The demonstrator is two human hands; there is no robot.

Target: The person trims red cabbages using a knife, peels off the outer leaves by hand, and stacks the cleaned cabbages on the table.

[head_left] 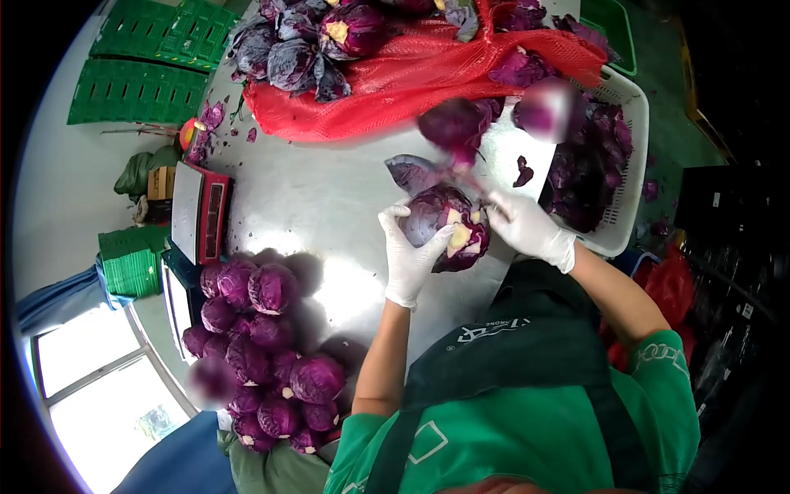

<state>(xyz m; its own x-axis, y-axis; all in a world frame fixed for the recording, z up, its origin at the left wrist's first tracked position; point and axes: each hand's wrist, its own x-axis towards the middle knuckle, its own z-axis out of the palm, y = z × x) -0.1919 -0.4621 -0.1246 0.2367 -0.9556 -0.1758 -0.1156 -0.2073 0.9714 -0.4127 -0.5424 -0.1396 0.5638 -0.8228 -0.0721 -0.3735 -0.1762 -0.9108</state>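
A red cabbage with pale cut patches at its stem end faces me over the metal table. My left hand, in a white glove, grips its near left side with thumb and fingers apart around it. My right hand, also gloved, is closed at the cabbage's right side. From its fingers a thin, motion-blurred thing that looks like a knife points up and left. Just beyond the cabbage is a loose dark outer leaf. Farther off, blurred purple leaves lie near the red net.
Untrimmed cabbages and a red mesh bag occupy the table's far side. Trimmed cabbages are piled at left, near a red scale. A white basket of leaves stands right. Green crates are at far left.
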